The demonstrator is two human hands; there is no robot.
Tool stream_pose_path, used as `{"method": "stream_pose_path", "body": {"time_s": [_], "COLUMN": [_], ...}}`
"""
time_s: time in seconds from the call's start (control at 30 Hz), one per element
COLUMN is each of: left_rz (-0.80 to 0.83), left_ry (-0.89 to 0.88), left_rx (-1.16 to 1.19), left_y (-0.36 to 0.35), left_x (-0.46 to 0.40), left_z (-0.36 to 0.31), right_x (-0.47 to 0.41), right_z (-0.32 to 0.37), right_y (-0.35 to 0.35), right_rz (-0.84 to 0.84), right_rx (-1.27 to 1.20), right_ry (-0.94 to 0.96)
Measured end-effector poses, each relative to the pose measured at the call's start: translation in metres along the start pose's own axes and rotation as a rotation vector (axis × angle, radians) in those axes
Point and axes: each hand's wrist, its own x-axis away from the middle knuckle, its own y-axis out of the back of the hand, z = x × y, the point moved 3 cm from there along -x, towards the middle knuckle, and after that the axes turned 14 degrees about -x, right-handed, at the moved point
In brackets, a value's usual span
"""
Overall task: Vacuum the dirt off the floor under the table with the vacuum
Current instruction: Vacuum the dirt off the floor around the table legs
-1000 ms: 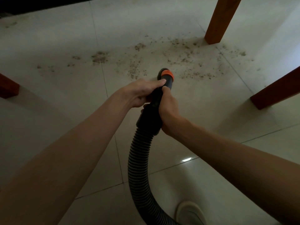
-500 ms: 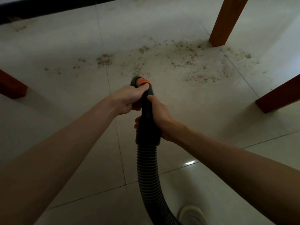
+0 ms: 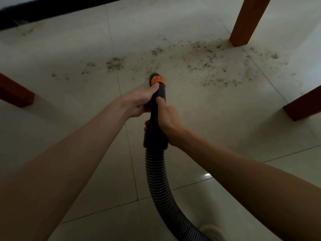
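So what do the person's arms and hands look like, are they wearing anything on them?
Both arms are bare from the frame edge to the fingers: no sleeves show. The left hand and right hand have no gloves, and no watch, ring or bracelet can be seen. The dim light hides finer detail.

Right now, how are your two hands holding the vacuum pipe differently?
The left hand grips high up, thumb against the orange ring near the tip; the right hand grips lower, near the ribbed hose. The left hand comes in from the side; the right hand wraps from the right, thumb lying along the black handle. Both curl round the same handle.
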Motion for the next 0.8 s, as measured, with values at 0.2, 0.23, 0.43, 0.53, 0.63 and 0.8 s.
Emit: {"method": "stream_pose_path", "body": {"time_s": [0.2, 0.23, 0.43, 0.53, 0.63, 0.8], "left_rz": [0.009, 0.004, -0.126, -0.196, -0.214, -0.195], "left_ry": [-0.021, -0.028, -0.012, 0.022, 0.039, 0.031], "left_rx": [-0.124, -0.128, -0.137, -0.128, -0.082, -0.026], "left_y": [-0.011, -0.011, 0.010, 0.026, 0.039, 0.049], "left_x": [-0.003, -0.005, -0.012, -0.014, -0.015, -0.015], "left_z": [-0.021, -0.023, -0.011, 0.002, 0.011, 0.015], "right_x": [-0.014, -0.016, -0.015, -0.011, -0.014, -0.023], "right_z": [0.006, 0.008, 0.011, 0.008, 0.003, -0.001], "right_y": [0.009, 0.010, 0.002, -0.012, -0.026, -0.042], "right_rz": [-0.066, -0.051, 0.186, 0.258, 0.290, 0.261], "right_rx": [-0.021, -0.034, -0.182, -0.170, -0.125, -0.023], "right_ry": [0.038, 0.030, -0.078, -0.103, -0.096, -0.068]}}
